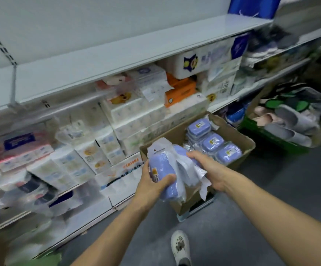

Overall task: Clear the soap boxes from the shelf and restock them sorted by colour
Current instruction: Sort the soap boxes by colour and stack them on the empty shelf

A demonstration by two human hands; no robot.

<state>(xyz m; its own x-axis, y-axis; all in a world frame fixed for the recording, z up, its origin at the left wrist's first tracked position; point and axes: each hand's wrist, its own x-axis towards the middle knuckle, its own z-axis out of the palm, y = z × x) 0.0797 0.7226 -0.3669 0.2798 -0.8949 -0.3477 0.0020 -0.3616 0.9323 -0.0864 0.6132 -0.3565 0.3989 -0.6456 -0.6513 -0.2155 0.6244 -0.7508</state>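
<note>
**shelfstacker_42:** Both hands are busy here. The left hand (pixel 152 184) has its fingers and thumb curled round a bundle of blue soap boxes (pixel 163 173) in clear plastic wrap, with a yellow sticker showing near the thumb. The right hand (pixel 206 167) grips the far side of that same bundle, fingers bent over the crinkled white plastic. The whole lot is held above the near corner of the cardboard box (pixel 246 140) on the floor.

**aisle9_anna:** What's in the carton, though?

**shelfstacker_42:** More blue soap boxes (pixel 212 143), stacked flat at the far side, each wrapped, with a small label on top. I can't get a proper count, the wrap glares a lot. The carton sits on something pale blue at the bottom, can't tell what exactly.

**aisle9_anna:** And the shelving?

**shelfstacker_42:** The white shelf (pixel 117 54) up top is bare along its front. Below it, tissue packs (pixel 132 112) are crammed in, white mostly, plus a couple of orange packs (pixel 180 89). Off right there's a green crate (pixel 267 137) full of slippers (pixel 290 120). One white shoe (pixel 180 246) is on the grey floor near the bottom edge. Picture's fairly blurry on the left.
</note>
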